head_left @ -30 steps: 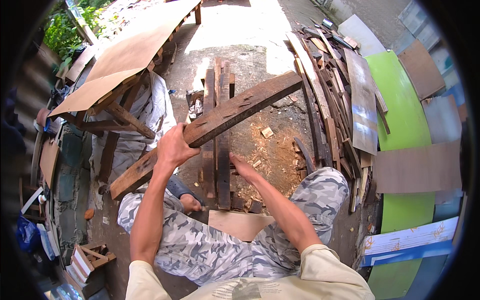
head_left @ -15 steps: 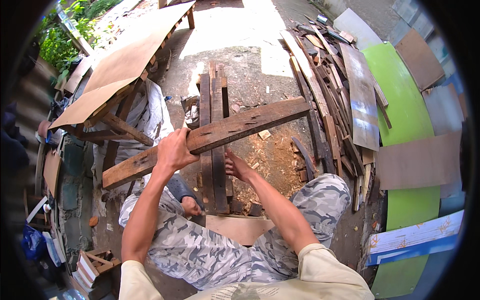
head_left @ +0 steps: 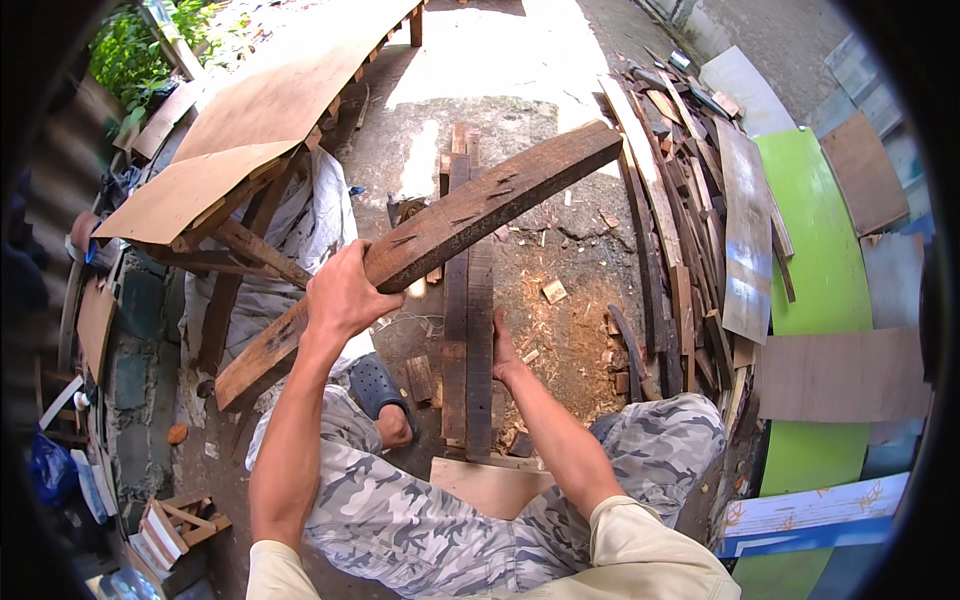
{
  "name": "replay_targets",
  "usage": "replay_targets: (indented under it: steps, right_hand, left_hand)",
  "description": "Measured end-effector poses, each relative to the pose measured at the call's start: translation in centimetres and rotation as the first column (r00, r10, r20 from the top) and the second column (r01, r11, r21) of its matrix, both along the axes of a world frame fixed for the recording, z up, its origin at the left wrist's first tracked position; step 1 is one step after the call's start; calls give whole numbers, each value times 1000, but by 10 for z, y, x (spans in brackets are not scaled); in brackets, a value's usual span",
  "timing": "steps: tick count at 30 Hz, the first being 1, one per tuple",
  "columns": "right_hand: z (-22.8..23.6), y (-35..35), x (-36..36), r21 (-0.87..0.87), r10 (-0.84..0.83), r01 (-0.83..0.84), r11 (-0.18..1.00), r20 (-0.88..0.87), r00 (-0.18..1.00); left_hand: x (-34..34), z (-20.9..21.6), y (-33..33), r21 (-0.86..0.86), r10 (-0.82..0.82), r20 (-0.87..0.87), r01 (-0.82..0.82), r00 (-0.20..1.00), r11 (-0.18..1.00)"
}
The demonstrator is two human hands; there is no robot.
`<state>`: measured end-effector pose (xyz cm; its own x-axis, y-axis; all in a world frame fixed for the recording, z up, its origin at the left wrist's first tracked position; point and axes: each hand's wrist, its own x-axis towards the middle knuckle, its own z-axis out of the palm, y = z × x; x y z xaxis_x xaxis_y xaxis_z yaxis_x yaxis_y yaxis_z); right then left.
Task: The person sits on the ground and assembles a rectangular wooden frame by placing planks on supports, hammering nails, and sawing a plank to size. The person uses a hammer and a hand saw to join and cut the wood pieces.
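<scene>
Head view, taken from largest to smallest: a dirt yard is shown, littered with timber. A stack of offcuts (head_left: 690,230) is heaped along the right, beside a green panel (head_left: 810,260), and a plywood-topped bench (head_left: 250,130) stands at upper left.

A long, weathered plank (head_left: 440,235) is held slantwise above the ground, its far end raised toward upper right and its near end dropped toward lower left. It is gripped near its middle by the left hand (head_left: 342,297), whose fingers are closed around the board's near edge.

Beneath it, two narrower dark boards (head_left: 468,300) are laid side by side on the ground, running away from the person. The right hand (head_left: 503,350) is laid against the right edge of these boards near their lower end, fingers extended and held together; how firmly it presses cannot be told. A dark clog (head_left: 378,385) is seen on the foot just left of the boards.

The step in hand is judged to be the carrying of the plank crosswise over the laid boards while they are steadied. For the next move, control of the plank's long overhang would be called for, since it is held by one hand only; the far end could swing or dip, and the right hand's fingers lie close to where it might land.
</scene>
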<state>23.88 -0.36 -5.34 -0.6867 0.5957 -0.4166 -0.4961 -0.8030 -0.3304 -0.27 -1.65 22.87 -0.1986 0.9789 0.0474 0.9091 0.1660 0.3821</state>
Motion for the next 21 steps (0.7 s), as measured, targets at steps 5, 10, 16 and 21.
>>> replay_targets:
  steps: [5,10,16,21]
  right_hand:
    - [22,8,44,59,65,-58,997,-127,990]
    - [17,25,115,234,-135,71,970,272,953]
    - [-12,32,173,147,-168,106,983,520,837]
    - [-46,39,219,341,-311,-151,928,931,191]
  left_hand:
    - [-3,4,-1,1,29,55,-30,998,1000]
    - [14,5,8,-59,8,123,0,992,998]
    - [30,3,12,-93,-21,61,26,998,995]
    - [40,-5,17,-141,-44,8,45,999,989]
